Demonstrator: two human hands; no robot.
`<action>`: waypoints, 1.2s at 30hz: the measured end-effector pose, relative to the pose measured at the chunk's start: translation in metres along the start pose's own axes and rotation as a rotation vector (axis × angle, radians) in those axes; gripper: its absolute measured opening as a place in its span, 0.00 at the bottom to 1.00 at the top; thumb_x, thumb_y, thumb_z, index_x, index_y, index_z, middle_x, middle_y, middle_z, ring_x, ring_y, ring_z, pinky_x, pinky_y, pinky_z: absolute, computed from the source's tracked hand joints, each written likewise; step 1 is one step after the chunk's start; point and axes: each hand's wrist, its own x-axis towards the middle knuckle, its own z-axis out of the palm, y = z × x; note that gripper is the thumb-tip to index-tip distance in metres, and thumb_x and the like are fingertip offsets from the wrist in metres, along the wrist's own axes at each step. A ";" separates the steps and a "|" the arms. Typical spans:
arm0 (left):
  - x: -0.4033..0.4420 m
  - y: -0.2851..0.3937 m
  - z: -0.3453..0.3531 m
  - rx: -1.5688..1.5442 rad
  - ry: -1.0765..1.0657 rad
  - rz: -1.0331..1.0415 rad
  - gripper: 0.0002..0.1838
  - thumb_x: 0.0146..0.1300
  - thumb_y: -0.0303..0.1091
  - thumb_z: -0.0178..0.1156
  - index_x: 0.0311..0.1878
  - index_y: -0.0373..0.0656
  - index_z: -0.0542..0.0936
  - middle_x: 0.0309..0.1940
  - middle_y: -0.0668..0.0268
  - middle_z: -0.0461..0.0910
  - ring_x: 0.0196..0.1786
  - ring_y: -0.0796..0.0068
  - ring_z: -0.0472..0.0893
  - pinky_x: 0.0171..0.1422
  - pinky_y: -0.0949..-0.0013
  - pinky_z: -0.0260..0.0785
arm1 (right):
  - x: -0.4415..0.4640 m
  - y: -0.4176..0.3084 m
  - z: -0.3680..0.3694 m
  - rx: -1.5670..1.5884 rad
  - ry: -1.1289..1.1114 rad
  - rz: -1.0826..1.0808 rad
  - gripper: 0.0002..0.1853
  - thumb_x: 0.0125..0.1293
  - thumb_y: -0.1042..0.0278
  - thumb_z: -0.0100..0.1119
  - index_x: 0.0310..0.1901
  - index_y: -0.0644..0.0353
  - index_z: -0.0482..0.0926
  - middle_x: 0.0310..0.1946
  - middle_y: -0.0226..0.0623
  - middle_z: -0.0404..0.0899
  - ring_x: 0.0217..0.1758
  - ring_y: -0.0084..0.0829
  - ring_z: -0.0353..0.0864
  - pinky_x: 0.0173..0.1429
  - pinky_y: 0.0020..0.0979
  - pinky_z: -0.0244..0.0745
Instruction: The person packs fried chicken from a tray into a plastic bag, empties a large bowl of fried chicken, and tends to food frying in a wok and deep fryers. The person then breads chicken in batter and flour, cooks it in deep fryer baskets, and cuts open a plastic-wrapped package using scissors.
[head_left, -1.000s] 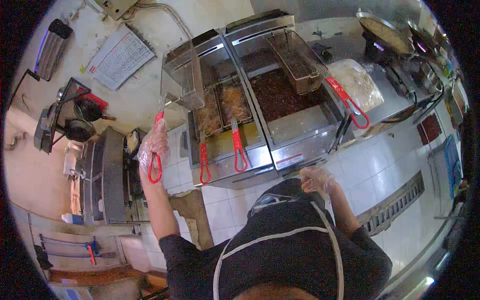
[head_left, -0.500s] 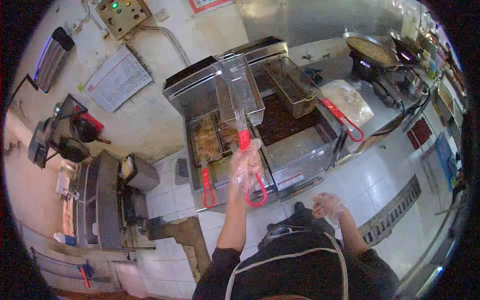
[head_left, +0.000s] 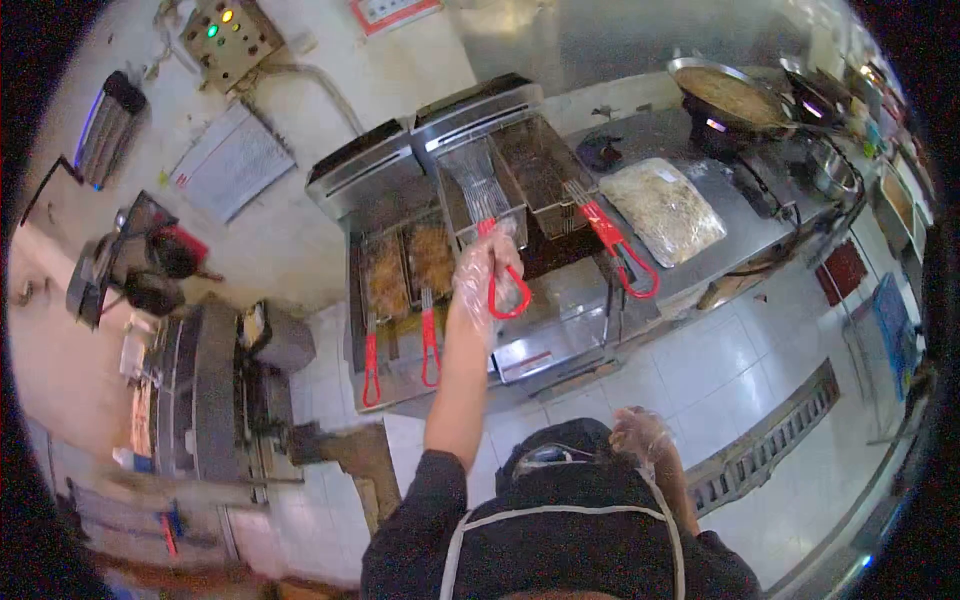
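Note:
In the head view, my left hand (head_left: 488,260), in a clear plastic glove, is closed around the red handle of a wire fryer basket (head_left: 478,188). That basket is over the right well of the deep fryer (head_left: 560,320), beside a second basket (head_left: 540,165) with a red handle. I see no food in the held basket, though my hand hides part of it. Two more baskets, one on the left (head_left: 385,275) and one nearer the middle (head_left: 430,255), sit in the left well with browned food inside. My right hand (head_left: 640,436), also gloved, hangs near my body with curled fingers and no visible object.
A clear bag of pale food (head_left: 665,212) lies on the steel counter right of the fryer. Beyond it stand a large wok (head_left: 725,95) and a metal bowl (head_left: 832,170). A floor drain grate (head_left: 770,440) runs at the right. A control box (head_left: 230,40) hangs on the wall.
My left hand has carried its basket rightward from above the left well to the right well, beside the other basket. The left well's second basket now shows fully. The view has shifted slightly.

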 end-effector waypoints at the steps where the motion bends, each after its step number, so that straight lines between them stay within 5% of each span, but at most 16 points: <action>1: 0.003 -0.008 0.005 -0.016 0.034 0.026 0.05 0.61 0.27 0.50 0.28 0.42 0.69 0.14 0.73 0.63 0.14 0.82 0.64 0.19 0.77 0.63 | -0.004 -0.011 -0.012 -0.024 0.000 0.039 0.12 0.59 0.64 0.59 0.41 0.60 0.73 0.27 0.40 0.75 0.26 0.39 0.78 0.28 0.40 0.77; 3: 0.008 -0.018 0.012 0.414 0.046 0.066 0.07 0.61 0.31 0.53 0.28 0.42 0.70 0.15 0.72 0.66 0.16 0.80 0.68 0.23 0.75 0.67 | -0.010 -0.038 -0.032 -0.195 0.129 -0.042 0.11 0.60 0.62 0.58 0.39 0.58 0.73 0.27 0.40 0.74 0.27 0.40 0.77 0.29 0.42 0.76; 7: -0.001 -0.052 -0.019 0.330 0.330 0.081 0.11 0.64 0.39 0.53 0.31 0.41 0.72 0.18 0.71 0.70 0.17 0.80 0.68 0.22 0.77 0.66 | -0.022 -0.084 -0.076 -0.299 0.279 -0.100 0.16 0.59 0.60 0.56 0.44 0.59 0.69 0.28 0.40 0.73 0.24 0.33 0.76 0.26 0.33 0.75; 9: -0.029 -0.058 -0.001 0.388 0.452 0.161 0.12 0.60 0.44 0.58 0.35 0.45 0.74 0.20 0.68 0.74 0.20 0.79 0.73 0.26 0.75 0.69 | -0.024 -0.098 -0.128 -0.099 0.201 -0.140 0.17 0.59 0.57 0.57 0.44 0.59 0.69 0.29 0.39 0.73 0.26 0.33 0.76 0.26 0.32 0.75; 11: -0.032 -0.059 0.002 0.525 0.413 0.164 0.14 0.60 0.47 0.58 0.38 0.45 0.75 0.22 0.67 0.76 0.21 0.79 0.74 0.27 0.74 0.70 | -0.046 -0.115 -0.131 -0.113 0.307 -0.191 0.15 0.59 0.57 0.56 0.43 0.58 0.70 0.28 0.37 0.72 0.26 0.33 0.76 0.25 0.31 0.74; 13: -0.026 -0.060 -0.019 0.330 0.234 0.115 0.15 0.60 0.47 0.58 0.39 0.45 0.76 0.23 0.67 0.76 0.22 0.78 0.75 0.28 0.74 0.70 | -0.064 -0.125 -0.155 -0.153 0.408 -0.244 0.14 0.60 0.58 0.56 0.41 0.57 0.70 0.27 0.35 0.71 0.25 0.32 0.75 0.25 0.31 0.72; 15: -0.044 -0.076 0.001 0.166 0.480 0.227 0.15 0.60 0.47 0.57 0.39 0.45 0.76 0.22 0.69 0.76 0.23 0.77 0.76 0.24 0.72 0.69 | -0.069 -0.126 -0.196 0.242 0.072 -0.175 0.10 0.61 0.58 0.53 0.38 0.54 0.70 0.25 0.32 0.69 0.22 0.30 0.70 0.23 0.31 0.67; 17: -0.067 -0.108 -0.005 0.042 0.593 0.290 0.13 0.61 0.45 0.56 0.40 0.45 0.76 0.22 0.68 0.76 0.24 0.74 0.77 0.27 0.72 0.71 | -0.079 -0.119 -0.217 0.332 0.130 -0.178 0.09 0.61 0.58 0.53 0.36 0.53 0.70 0.24 0.31 0.68 0.21 0.30 0.68 0.22 0.32 0.65; 20: -0.101 -0.172 -0.054 0.805 0.531 -0.193 0.14 0.63 0.43 0.55 0.41 0.41 0.76 0.22 0.67 0.76 0.22 0.76 0.75 0.24 0.73 0.68 | -0.085 -0.126 -0.225 0.369 0.322 -0.181 0.08 0.62 0.58 0.52 0.32 0.52 0.69 0.21 0.28 0.65 0.19 0.28 0.63 0.21 0.32 0.59; 25: -0.025 -0.275 0.031 0.863 0.081 -0.663 0.16 0.63 0.47 0.54 0.41 0.42 0.75 0.23 0.68 0.75 0.24 0.80 0.73 0.28 0.75 0.67 | -0.064 -0.163 -0.227 -0.014 0.442 -0.315 0.09 0.62 0.58 0.52 0.29 0.52 0.68 0.19 0.27 0.64 0.17 0.24 0.61 0.19 0.30 0.56; 27: 0.025 -0.321 0.025 0.845 -0.073 -0.571 0.17 0.62 0.45 0.55 0.44 0.42 0.72 0.27 0.69 0.76 0.29 0.80 0.75 0.30 0.74 0.68 | -0.065 -0.203 -0.179 0.123 0.474 -0.377 0.11 0.60 0.58 0.55 0.31 0.55 0.70 0.21 0.30 0.69 0.17 0.24 0.64 0.18 0.30 0.59; 29: 0.090 -0.348 0.027 0.823 -0.086 -0.459 0.16 0.60 0.43 0.57 0.45 0.41 0.72 0.32 0.67 0.76 0.32 0.78 0.76 0.33 0.72 0.69 | -0.053 -0.244 -0.153 -0.088 0.650 -0.436 0.13 0.58 0.59 0.58 0.36 0.60 0.72 0.22 0.32 0.71 0.17 0.25 0.68 0.18 0.29 0.65; 31: 0.151 -0.362 0.037 1.034 0.079 -0.148 0.21 0.59 0.35 0.58 0.52 0.37 0.67 0.42 0.57 0.76 0.48 0.66 0.75 0.52 0.65 0.68 | -0.046 -0.283 -0.131 -0.129 0.632 -0.403 0.16 0.57 0.60 0.60 0.40 0.62 0.73 0.24 0.35 0.73 0.19 0.26 0.72 0.20 0.28 0.70; 33: 0.221 -0.405 -0.021 1.506 0.319 0.253 0.30 0.52 0.39 0.62 0.56 0.37 0.64 0.53 0.50 0.68 0.59 0.56 0.66 0.64 0.56 0.57 | -0.033 -0.314 -0.123 -0.210 0.634 -0.374 0.16 0.57 0.60 0.61 0.41 0.62 0.73 0.24 0.35 0.73 0.19 0.26 0.72 0.20 0.28 0.70; 34: 0.239 -0.404 -0.021 1.495 0.327 0.247 0.30 0.52 0.39 0.62 0.56 0.37 0.64 0.53 0.50 0.68 0.59 0.56 0.66 0.64 0.56 0.57 | -0.023 -0.326 -0.120 -0.267 0.605 -0.352 0.17 0.57 0.59 0.61 0.42 0.62 0.73 0.24 0.35 0.73 0.19 0.26 0.73 0.19 0.27 0.70; 36: 0.269 -0.401 -0.016 1.890 0.586 0.557 0.36 0.47 0.43 0.65 0.58 0.39 0.64 0.58 0.48 0.61 0.63 0.52 0.59 0.67 0.51 0.48 | -0.003 -0.349 -0.115 -0.309 0.581 -0.342 0.18 0.57 0.59 0.61 0.43 0.62 0.72 0.24 0.36 0.74 0.19 0.26 0.73 0.19 0.27 0.70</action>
